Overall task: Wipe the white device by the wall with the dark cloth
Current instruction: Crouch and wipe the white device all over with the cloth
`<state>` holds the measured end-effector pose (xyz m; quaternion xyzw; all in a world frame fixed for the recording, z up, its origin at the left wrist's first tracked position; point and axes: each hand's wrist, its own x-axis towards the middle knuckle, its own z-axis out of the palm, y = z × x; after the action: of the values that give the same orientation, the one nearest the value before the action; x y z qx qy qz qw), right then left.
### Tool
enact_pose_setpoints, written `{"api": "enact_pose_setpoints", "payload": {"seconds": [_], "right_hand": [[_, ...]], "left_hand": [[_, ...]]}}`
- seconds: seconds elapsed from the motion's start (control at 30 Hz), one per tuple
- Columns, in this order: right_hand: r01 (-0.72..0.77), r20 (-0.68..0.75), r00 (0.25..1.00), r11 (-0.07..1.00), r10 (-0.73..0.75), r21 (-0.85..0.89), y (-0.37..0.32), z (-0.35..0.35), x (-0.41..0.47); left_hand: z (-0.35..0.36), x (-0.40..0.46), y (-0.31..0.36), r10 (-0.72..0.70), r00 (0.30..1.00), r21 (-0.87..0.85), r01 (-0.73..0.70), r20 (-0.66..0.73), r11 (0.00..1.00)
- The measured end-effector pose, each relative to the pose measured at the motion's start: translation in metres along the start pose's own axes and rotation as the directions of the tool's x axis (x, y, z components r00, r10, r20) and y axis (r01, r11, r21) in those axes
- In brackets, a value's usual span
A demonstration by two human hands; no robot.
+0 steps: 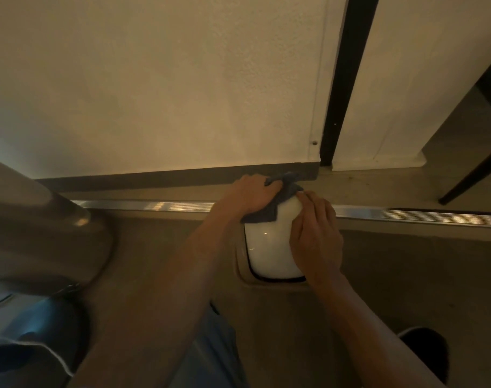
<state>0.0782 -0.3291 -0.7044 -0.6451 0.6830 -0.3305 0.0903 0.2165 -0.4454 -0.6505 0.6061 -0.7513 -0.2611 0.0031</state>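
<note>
White device [269, 245] between both hands; left hand [252, 196] gripping dark cloth [278, 200] atop it; right hand [314, 233] flat alongside

no text, label, brand or number is readable on anything here.

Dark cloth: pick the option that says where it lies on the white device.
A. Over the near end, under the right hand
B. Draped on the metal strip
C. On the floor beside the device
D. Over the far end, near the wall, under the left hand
D: the left hand grips the dark cloth over the far end of the white device, while the right hand steadies its side.
</note>
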Motion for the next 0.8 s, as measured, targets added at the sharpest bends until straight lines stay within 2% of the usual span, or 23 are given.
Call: {"api": "enact_pose_setpoints", "payload": {"seconds": [0.07, 0.13, 0.27, 0.4, 0.53, 0.67, 0.8], "right_hand": [[-0.005, 0.000, 1.000, 1.000, 0.005, -0.009, -0.001, 0.000, 0.000], [-0.017, 0.012, 1.000, 1.000, 0.018, -0.020, -0.001, 0.001, -0.001], [-0.022, 0.030, 0.999, 0.999, 0.023, -0.031, 0.000, 0.001, -0.002], [-0.020, 0.030, 0.999, 1.000, 0.020, -0.020, -0.003, 0.000, 0.000], [-0.024, 0.025, 0.999, 1.000, 0.024, -0.019, -0.001, 0.002, 0.001], [-0.022, 0.036, 0.999, 1.000, 0.023, -0.015, -0.001, 0.003, 0.000], [-0.027, 0.045, 0.999, 1.000, 0.027, 0.003, 0.000, 0.001, 0.000]], "left_hand": [[0.001, 0.005, 0.000, -0.022, 1.000, 0.044, 0.023, -0.012, 0.999], [0.006, 0.005, 0.012, 0.031, 1.000, 0.065, -0.031, -0.004, 0.997], [0.005, -0.002, 0.003, 0.137, 0.991, -0.040, -0.137, -0.010, 0.990], [0.004, 0.002, -0.024, 0.064, 0.997, -0.035, -0.065, -0.051, 0.997], [0.008, 0.007, -0.010, 0.099, 0.995, 0.022, -0.099, -0.021, 0.995], [0.019, -0.021, -0.016, 0.149, 0.970, 0.011, -0.150, -0.190, 0.989], [0.059, -0.070, -0.028, 0.148, 0.880, -0.100, -0.215, -0.452, 0.971]]}}
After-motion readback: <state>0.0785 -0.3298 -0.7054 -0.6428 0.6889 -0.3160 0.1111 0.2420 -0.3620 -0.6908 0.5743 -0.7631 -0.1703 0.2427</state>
